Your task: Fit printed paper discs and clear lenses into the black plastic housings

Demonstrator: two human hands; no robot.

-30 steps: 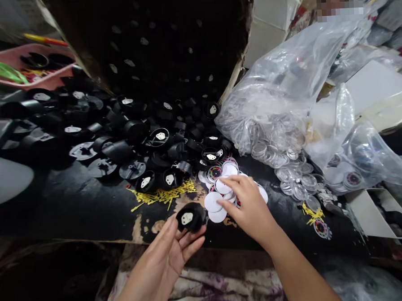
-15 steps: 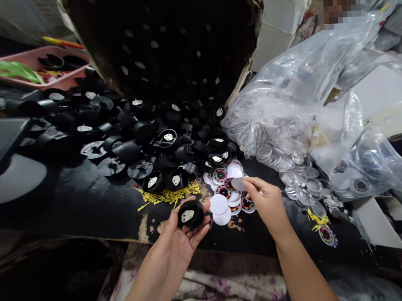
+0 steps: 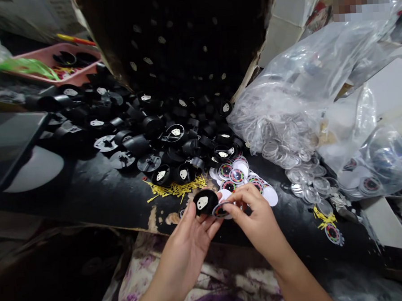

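Note:
My left hand (image 3: pixel 192 234) grips a small round black plastic part (image 3: pixel 205 201) with a white patch on its face, held over the table's front edge. My right hand (image 3: pixel 255 217) pinches a thin round disc (image 3: pixel 221 210) with a coloured printed ring and holds it right beside the black part. Just behind my hands lies a small heap of white and printed discs (image 3: pixel 238 175) on the black table (image 3: pixel 98 196). Many more black round parts (image 3: pixel 159 134) are piled further back.
A torn dark cardboard box (image 3: pixel 181 39) spills black parts at the back. Clear bags of transparent round covers (image 3: pixel 287 119) fill the right side. A pink tray (image 3: pixel 72 72) sits far left. Yellow scraps (image 3: pixel 176 187) lie by the parts. Another person sits at the top right.
My right hand lifted one printed disc off the heap and brought it left to the black part. My left hand raised the black part slightly toward it.

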